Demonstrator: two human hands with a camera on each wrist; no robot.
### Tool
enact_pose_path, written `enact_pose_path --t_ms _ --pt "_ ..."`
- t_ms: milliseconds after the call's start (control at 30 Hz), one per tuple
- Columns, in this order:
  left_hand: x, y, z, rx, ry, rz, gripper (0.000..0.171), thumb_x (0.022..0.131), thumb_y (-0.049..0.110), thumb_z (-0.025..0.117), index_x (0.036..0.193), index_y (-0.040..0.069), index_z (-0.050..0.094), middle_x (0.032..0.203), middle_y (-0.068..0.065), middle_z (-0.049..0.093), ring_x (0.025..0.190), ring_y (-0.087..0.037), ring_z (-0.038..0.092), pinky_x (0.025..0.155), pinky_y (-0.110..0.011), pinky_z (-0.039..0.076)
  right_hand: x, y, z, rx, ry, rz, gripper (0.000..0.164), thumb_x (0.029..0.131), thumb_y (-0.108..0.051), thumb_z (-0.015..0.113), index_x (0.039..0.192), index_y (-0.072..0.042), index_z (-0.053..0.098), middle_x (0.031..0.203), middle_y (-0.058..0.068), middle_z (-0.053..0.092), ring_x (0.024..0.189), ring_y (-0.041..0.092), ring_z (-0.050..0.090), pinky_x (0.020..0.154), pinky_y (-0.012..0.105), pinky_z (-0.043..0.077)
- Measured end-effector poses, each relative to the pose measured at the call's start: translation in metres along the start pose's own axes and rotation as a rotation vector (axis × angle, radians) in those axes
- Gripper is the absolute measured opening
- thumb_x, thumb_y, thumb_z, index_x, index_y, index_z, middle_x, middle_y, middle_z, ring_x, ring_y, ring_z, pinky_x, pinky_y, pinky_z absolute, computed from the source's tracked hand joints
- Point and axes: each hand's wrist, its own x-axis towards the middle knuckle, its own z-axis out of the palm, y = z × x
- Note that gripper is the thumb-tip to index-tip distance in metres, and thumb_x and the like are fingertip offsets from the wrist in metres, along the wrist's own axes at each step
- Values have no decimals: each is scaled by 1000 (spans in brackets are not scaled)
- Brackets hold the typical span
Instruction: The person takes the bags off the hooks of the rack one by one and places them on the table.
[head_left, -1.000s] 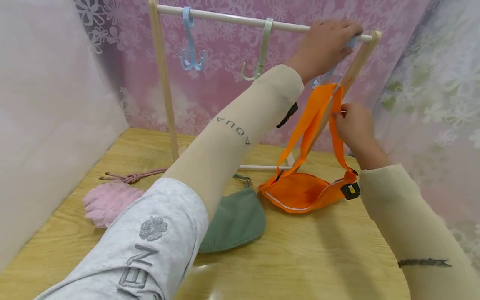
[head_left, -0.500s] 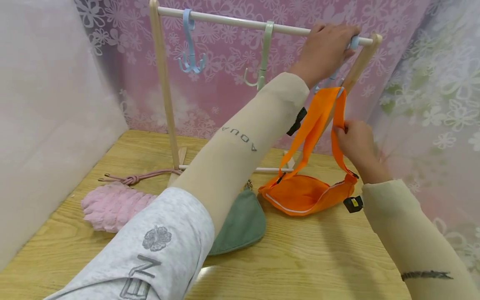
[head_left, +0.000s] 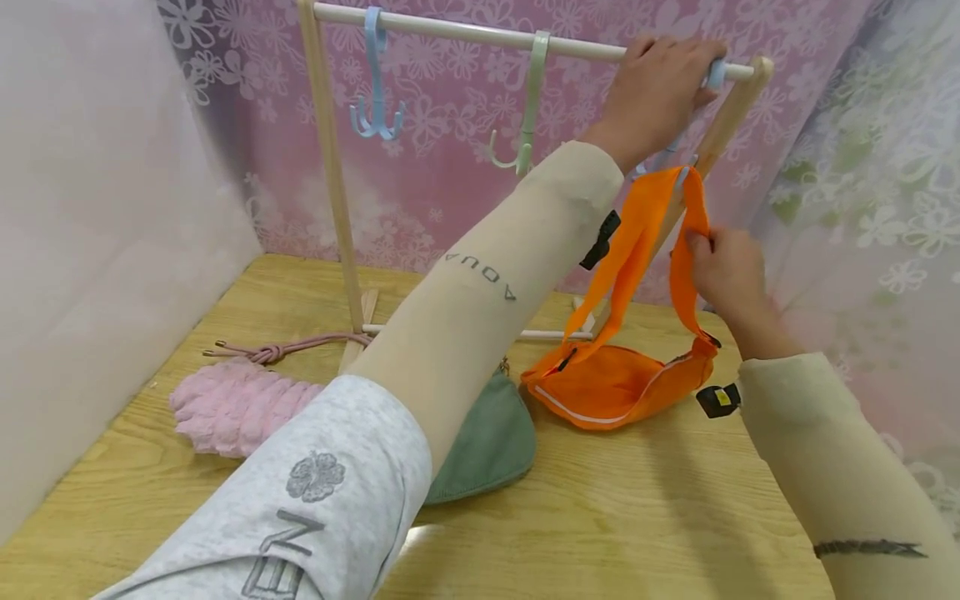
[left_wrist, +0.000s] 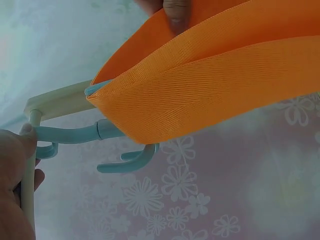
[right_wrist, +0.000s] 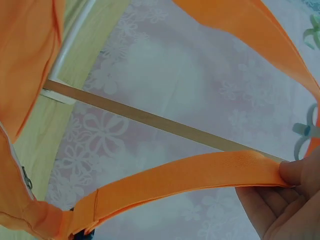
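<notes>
In the head view, my left hand (head_left: 654,96) grips the white rail near its right end. In the left wrist view, its thumb touches the top of a light blue hook (left_wrist: 70,134) hanging there. A wide orange strap (left_wrist: 170,95) loops over one prong of this hook. My right hand (head_left: 729,271) pinches the strap's right side between thumb and fingers, as the right wrist view also shows. Below, the orange waist bag (head_left: 600,387) sits on the wooden table (head_left: 600,517), its zipped mouth gaping. Part of the blue hook is hidden behind my left hand and the strap.
Another blue hook (head_left: 377,83) and a pale green hook (head_left: 531,108) hang along the rail. A pink fluffy bag (head_left: 232,408) with a knotted cord lies at left. The green bag (head_left: 491,446) is partly covered by my left arm. The rack's wooden post (head_left: 333,183) stands behind.
My right hand has shifted a little to the right, drawing its side of the strap outward. The left hand stays on the rail, and the strap remains over the hook.
</notes>
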Motion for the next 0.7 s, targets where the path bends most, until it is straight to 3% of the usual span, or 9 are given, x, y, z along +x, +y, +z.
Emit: enact_pose_path --t_ms 133,300,633,700 --pt "0 0 -1 -6 19 -3 49 101 46 38 148 31 37 147 21 42 136 0 34 113 -18 12 5 -3 -9 9 32 -2 52 104 -32 38 105 11 68 83 26 69 48 14 50 40 28 38" --pt "0 1 -1 -16 14 -12 50 101 46 39 149 32 36 147 21 41 137 0 33 114 -18 11 11 -9 -18 -19 51 53 53 104 -33 37 109 10 67 83 27 66 47 17 45 39 29 36" --pt "0 3 -1 -40 -3 -30 50 101 46 41 149 32 37 146 20 43 137 0 34 115 -19 9 15 -21 -31 46 73 120 49 104 -31 37 126 3 63 114 28 65 52 -4 43 43 17 40" --pt "-1 2 -1 -30 -5 -29 51 101 46 39 149 32 36 147 20 41 137 0 33 115 -19 8 15 -23 -32 36 70 124 48 104 -30 36 127 2 63 114 27 65 53 -2 44 43 18 40"
